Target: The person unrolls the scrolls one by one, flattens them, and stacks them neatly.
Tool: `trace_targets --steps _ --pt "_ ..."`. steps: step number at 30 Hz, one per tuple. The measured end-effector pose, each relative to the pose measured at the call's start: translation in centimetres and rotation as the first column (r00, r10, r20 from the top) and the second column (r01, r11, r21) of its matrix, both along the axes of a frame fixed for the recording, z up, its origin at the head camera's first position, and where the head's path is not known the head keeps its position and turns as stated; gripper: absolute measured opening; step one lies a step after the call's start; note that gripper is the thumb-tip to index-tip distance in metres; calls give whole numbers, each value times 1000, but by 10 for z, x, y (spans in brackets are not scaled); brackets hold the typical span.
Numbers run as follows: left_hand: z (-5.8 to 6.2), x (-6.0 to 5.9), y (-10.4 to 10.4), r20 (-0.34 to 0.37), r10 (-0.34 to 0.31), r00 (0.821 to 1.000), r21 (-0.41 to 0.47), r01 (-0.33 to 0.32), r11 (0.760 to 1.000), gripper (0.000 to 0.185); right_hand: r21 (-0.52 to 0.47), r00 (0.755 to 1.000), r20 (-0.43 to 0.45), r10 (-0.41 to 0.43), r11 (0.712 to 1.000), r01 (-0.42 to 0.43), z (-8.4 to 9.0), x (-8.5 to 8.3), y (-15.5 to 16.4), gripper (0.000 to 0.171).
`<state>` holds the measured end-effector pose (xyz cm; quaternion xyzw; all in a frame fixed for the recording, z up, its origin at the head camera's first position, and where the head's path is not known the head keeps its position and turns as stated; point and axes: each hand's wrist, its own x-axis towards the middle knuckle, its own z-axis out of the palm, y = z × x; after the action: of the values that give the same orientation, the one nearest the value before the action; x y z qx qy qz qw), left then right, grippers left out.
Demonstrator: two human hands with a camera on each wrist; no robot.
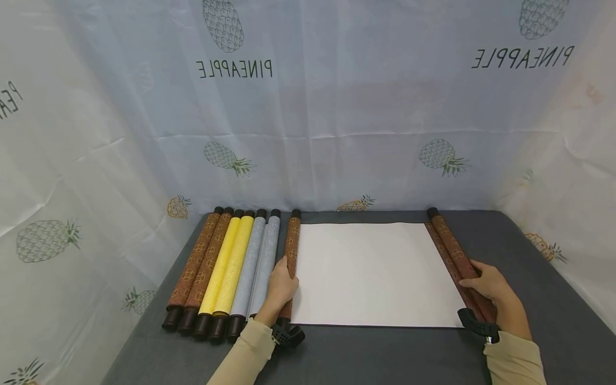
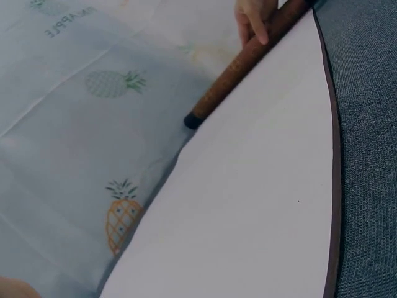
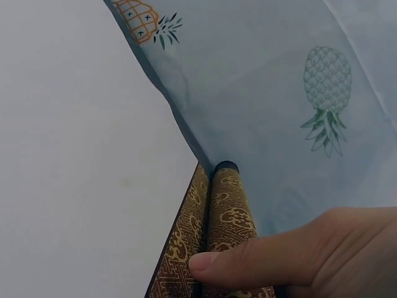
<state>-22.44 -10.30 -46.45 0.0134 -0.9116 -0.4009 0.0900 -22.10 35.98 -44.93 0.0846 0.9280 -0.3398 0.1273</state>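
**Both hands on the ends of an unrolled scroll**

Here, your left hand (image 1: 280, 286) rests on the brown roller (image 1: 291, 256) at the left edge of the open scroll (image 1: 375, 272), fingers laid over it and curled round it as far as the head view shows. Your right hand (image 1: 486, 283) grips the brown patterned roller (image 1: 457, 256) at the right edge. The white sheet lies flat between them on the grey table (image 1: 529, 251).

The right wrist view gives what the head view cannot: your thumb (image 3: 248, 264) presses across the roller (image 3: 231, 211), which sits tight beside a second patterned band, its dark end cap just against the pineapple cloth (image 3: 279, 93). The left wrist view looks across the sheet (image 2: 248, 205) to the far roller (image 2: 248, 59), with your right hand's fingers (image 2: 251, 18) draped over it; your left hand itself barely shows there, so its grip is probably a light hold, judged from the head view alone.

Just left of your left hand lie six rolled scrolls (image 1: 226, 267) side by side: two brown, two yellow, two pale blue.
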Motion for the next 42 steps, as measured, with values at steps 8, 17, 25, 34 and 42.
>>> trace_targets --steps 8,17,25,34,42 --pt "0 0 -1 3 1 1000 -9 -1 1000 61 52 999 -35 -16 998 18 -3 -1 0 84" --pt "0 -1 -1 11 3 1000 4 -3 1000 61 74 995 -89 -45 996 52 -4 0 2 79" --pt "-3 0 3 -8 -2 1000 -60 2 998 66 60 979 -131 -159 984 168 -4 4 -4 70" --pt "4 5 2 10 -25 1000 -242 26 970 72 -10 924 -192 -330 942 334 -9 3 -14 61" --pt "6 7 0 5 -59 998 -219 59 974 68 -105 890 -154 -429 903 417 -11 5 -3 62"
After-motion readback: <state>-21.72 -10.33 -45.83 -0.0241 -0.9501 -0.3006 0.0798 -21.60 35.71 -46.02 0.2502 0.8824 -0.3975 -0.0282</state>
